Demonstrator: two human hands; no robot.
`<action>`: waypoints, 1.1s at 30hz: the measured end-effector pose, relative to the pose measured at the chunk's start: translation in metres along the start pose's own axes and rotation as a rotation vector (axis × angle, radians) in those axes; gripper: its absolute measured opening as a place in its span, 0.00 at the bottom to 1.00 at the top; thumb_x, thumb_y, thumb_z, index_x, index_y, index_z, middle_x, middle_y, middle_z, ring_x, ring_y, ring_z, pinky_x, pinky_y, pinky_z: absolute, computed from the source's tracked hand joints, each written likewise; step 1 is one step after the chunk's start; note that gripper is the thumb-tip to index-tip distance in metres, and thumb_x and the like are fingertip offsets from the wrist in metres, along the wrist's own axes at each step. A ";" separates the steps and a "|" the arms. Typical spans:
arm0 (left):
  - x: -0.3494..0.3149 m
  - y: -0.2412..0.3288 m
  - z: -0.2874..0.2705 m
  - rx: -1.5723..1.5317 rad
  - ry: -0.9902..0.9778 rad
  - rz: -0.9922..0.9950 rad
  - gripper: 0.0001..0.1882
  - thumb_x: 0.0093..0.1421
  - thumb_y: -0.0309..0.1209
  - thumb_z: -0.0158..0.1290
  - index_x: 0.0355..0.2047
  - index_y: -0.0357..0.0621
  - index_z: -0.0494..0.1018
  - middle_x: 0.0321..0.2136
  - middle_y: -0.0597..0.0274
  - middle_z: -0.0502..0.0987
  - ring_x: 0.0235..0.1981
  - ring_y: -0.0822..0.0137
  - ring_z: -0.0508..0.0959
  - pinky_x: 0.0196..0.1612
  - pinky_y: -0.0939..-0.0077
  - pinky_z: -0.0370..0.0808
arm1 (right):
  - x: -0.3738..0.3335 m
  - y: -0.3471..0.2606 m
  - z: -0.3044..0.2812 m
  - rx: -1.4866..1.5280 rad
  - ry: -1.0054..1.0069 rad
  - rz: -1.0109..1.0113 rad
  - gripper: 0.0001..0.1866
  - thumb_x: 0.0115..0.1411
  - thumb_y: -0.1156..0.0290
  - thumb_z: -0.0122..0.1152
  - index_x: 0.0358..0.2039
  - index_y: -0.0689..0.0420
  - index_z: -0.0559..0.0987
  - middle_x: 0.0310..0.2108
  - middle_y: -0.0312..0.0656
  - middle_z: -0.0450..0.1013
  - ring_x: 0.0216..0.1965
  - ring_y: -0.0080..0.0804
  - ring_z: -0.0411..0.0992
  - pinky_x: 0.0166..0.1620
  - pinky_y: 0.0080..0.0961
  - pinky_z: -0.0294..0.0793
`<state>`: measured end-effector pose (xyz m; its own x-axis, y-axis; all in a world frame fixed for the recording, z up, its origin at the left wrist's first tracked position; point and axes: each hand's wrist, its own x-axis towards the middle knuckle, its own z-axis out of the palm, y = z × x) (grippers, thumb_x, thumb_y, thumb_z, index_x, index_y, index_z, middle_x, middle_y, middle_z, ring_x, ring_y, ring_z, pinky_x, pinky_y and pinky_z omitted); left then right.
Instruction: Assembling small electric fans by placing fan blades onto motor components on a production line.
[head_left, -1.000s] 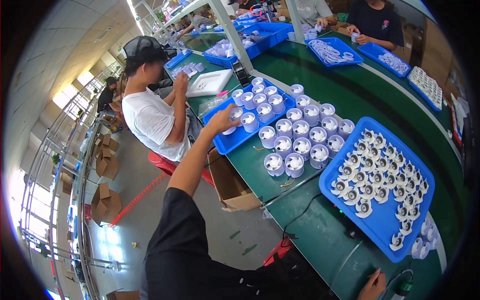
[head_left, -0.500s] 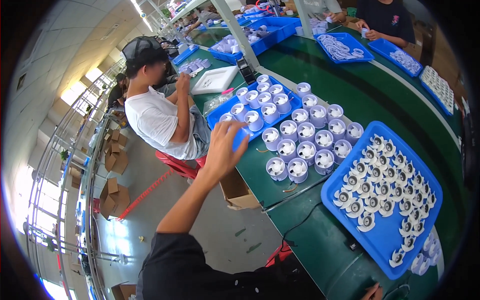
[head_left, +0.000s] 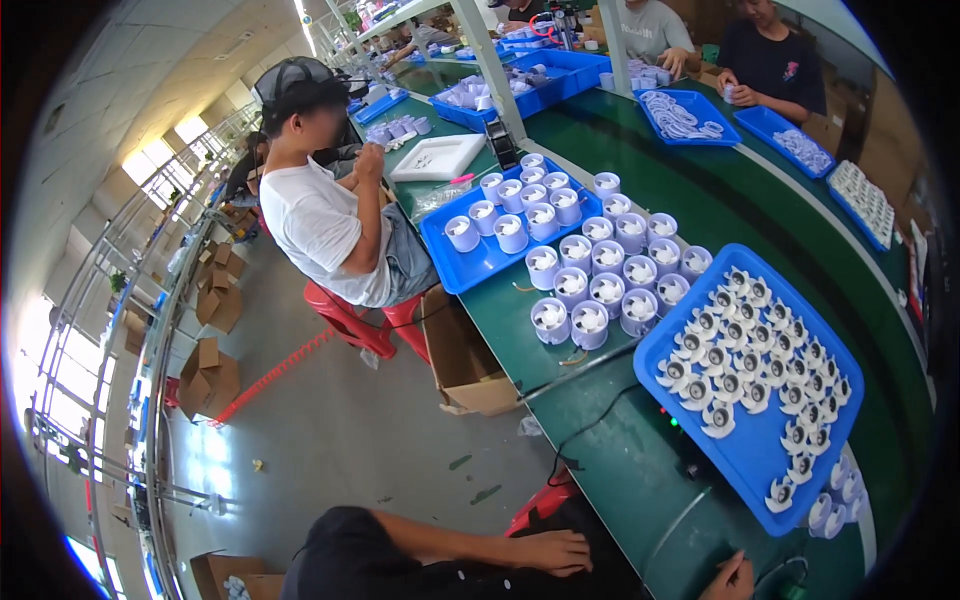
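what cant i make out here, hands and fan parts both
In the head view:
- Right hand: cut off by the lower edge; its grip can't be judged.
- Left hand: the back of the hand hides its palm.
- Lilac fan housings at far right: partly hidden by the blue tray of white fan impellers.
- White-shirted co-worker's hands: too small to tell what they hold.

Gotta say, the fan housings (head_left: pixel 607 303) are a pale lavender with white blades (head_left: pixel 590 319) inside. The impellers (head_left: pixel 752 365) are off-white with dark hubs (head_left: pixel 717 417), and their tray (head_left: pixel 745 450) is a really loud blue. Bench top (head_left: pixel 590 455) is deep green, coiled hose (head_left: pixel 277 383) and plastic stool (head_left: pixel 340 315) both red. Neighbour's T-shirt (head_left: pixel 315 240) is plain white, open carton (head_left: pixel 465 355) brown.
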<state>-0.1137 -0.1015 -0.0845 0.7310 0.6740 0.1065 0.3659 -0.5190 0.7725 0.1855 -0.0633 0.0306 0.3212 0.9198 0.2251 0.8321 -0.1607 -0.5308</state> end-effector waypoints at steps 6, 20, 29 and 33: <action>0.052 -0.106 0.149 0.206 -0.380 0.122 0.07 0.54 0.27 0.50 0.27 0.43 0.78 0.27 0.51 0.80 0.32 0.51 0.81 0.32 0.55 0.76 | -0.013 0.017 -0.003 0.177 0.069 0.012 0.21 0.69 0.62 0.55 0.22 0.64 0.78 0.19 0.50 0.70 0.21 0.45 0.66 0.28 0.39 0.66; 0.067 -0.114 0.193 0.231 -0.149 0.288 0.11 0.51 0.32 0.49 0.24 0.40 0.79 0.22 0.53 0.80 0.20 0.58 0.80 0.21 0.60 0.76 | -0.009 0.060 0.024 0.355 0.118 0.110 0.24 0.72 0.61 0.49 0.19 0.62 0.70 0.16 0.33 0.61 0.20 0.18 0.57 0.25 0.22 0.53; 0.029 -0.038 0.057 0.367 0.214 0.128 0.24 0.54 0.39 0.52 0.49 0.39 0.74 0.57 0.48 0.71 0.61 0.47 0.67 0.68 0.47 0.56 | -0.007 0.069 0.033 0.462 0.129 0.070 0.25 0.72 0.58 0.50 0.19 0.61 0.71 0.14 0.31 0.61 0.18 0.15 0.56 0.22 0.20 0.50; 0.027 -0.045 0.067 0.394 -0.086 0.028 0.33 0.57 0.41 0.54 0.61 0.40 0.65 0.68 0.50 0.57 0.70 0.50 0.55 0.70 0.51 0.50 | -0.006 0.060 0.030 0.437 0.133 0.053 0.26 0.72 0.59 0.50 0.18 0.61 0.70 0.14 0.31 0.60 0.18 0.15 0.55 0.22 0.20 0.49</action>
<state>-0.0716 -0.0949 -0.1579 0.7833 0.6188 0.0588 0.5255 -0.7097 0.4693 0.2202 -0.0678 -0.0273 0.4371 0.8559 0.2764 0.5534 -0.0137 -0.8328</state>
